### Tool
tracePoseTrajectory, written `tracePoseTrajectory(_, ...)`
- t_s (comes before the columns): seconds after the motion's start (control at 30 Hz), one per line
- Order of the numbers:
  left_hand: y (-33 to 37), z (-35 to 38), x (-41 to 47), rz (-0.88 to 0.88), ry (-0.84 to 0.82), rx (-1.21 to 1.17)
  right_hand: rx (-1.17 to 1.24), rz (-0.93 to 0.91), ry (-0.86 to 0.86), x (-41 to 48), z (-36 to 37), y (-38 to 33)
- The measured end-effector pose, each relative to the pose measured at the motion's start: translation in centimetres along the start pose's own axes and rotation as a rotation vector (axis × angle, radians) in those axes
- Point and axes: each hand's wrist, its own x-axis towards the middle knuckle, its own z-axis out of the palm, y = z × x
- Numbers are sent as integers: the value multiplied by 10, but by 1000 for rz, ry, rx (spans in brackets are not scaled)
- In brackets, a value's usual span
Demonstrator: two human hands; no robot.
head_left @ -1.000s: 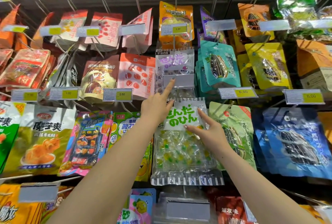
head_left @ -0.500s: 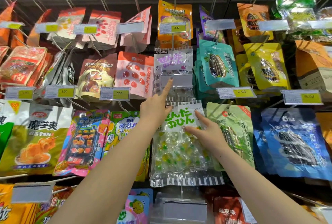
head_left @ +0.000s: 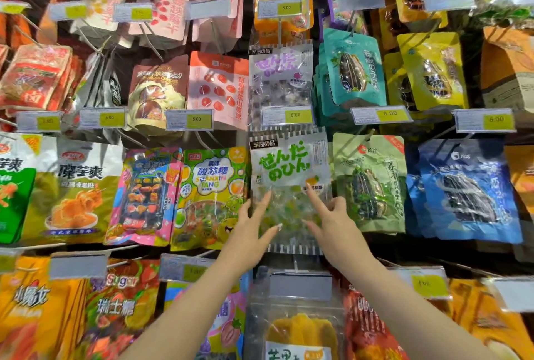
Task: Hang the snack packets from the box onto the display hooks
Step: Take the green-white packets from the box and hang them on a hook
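1. The green candy packet [head_left: 284,186] hangs at the centre of the frame, in the third row of a crowded hook display, its striped lower edge just above a blank tag [head_left: 300,285].
2. The left hand [head_left: 250,232] is spread open, fingers extended, its fingertips [head_left: 267,196] at the packet's clear lower left; it grips nothing.
3. The right hand [head_left: 332,224] is also open, index finger stretched up to the packet's lower right, the other fingers loosely curled; whether it touches the film is hard to tell.
4. Directly above hangs a purple candy packet [head_left: 280,76] with a price tag [head_left: 287,115] across its bottom, just over the green packet's top.
5. To the left sits a yellow-green packet [head_left: 211,195], its edge just beside the left hand.
6. To the right a pale green seed packet [head_left: 370,183] crowds close beside the right hand.
7. Below centre, a clear packet of yellow fruit [head_left: 300,330] lies between both forearms.
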Motion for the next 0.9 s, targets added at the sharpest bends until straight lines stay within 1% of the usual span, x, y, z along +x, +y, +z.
tracePoseTrajectory(0.1, -6, 9, 24, -121, -70, 55, -143, 46, -24, 18, 14, -1)
tracePoseTrajectory(0.17, -11, 17, 39, -184, -122, 82, -206, 105, -80, 33, 26, 1)
tracePoseTrajectory(0.27, -17, 26, 51, -237, -155, 120, -188, 177, -140, 48, 44, 3)
tracePoseTrajectory(0.37, -20, 31, 52, -237, -151, 128, -110, 150, -151, 51, 54, 10)
tracePoseTrajectory(0.43, -18, 30, 48, -236, -150, 104, -24, 153, -135, 45, 48, 9)
tracePoseTrajectory(0.47, -17, 28, 46, -244, -148, 85, -29, 142, -135, 42, 44, 8)
tracePoseTrajectory(0.53, -11, 23, 38, -282, -152, 35, -76, 130, -201, 32, 35, 2)
tracePoseTrajectory(0.6, 0, 16, 25, -307, -152, -1, -54, 137, -250, 18, 24, -5)
tracePoseTrajectory(0.67, 14, 3, 8, -277, -149, -8, -14, 160, -284, 3, 13, -17)
tracePoseTrajectory(0.7, 23, 1, 2, -230, -129, 4, 7, 169, -283, -2, 8, -17)
tracePoseTrajectory(0.83, 50, -25, -42, -23, -5, 108, 109, 160, -149, -47, -22, -36)
tracePoseTrajectory(0.9, 56, -37, -73, 55, 40, 95, 126, 147, -113, -76, -36, -50)
